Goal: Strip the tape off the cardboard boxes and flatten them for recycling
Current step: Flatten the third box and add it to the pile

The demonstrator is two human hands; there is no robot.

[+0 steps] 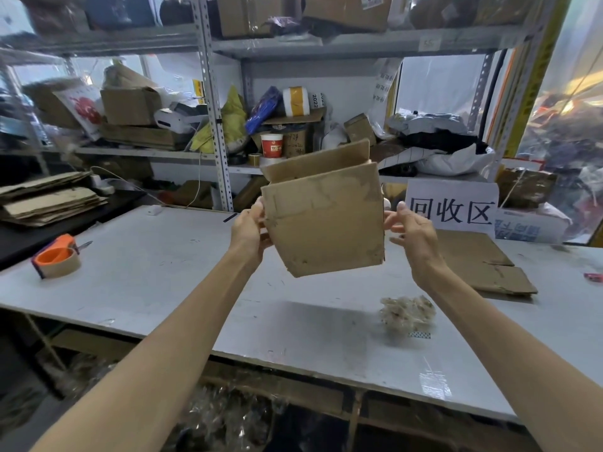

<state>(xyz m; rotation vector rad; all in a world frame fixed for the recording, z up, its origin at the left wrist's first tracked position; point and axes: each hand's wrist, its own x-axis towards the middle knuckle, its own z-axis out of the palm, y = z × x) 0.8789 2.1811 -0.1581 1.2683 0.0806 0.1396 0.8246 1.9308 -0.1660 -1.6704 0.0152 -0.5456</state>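
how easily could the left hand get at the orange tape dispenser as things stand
Not at once, probably: the left hand grips the brown cardboard box above the white table. The orange tape dispenser lies on the table to its left, nothing between, so after letting go the path looks free.

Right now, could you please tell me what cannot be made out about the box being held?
Head view only:
- The cardboard box: inside and far sides hidden by its near face.
- The right hand: fingertips hidden by the box's edge, grip unclear.
- The flattened cardboard: partly covered by the right forearm.
- The top-shelf boxes: blurred.
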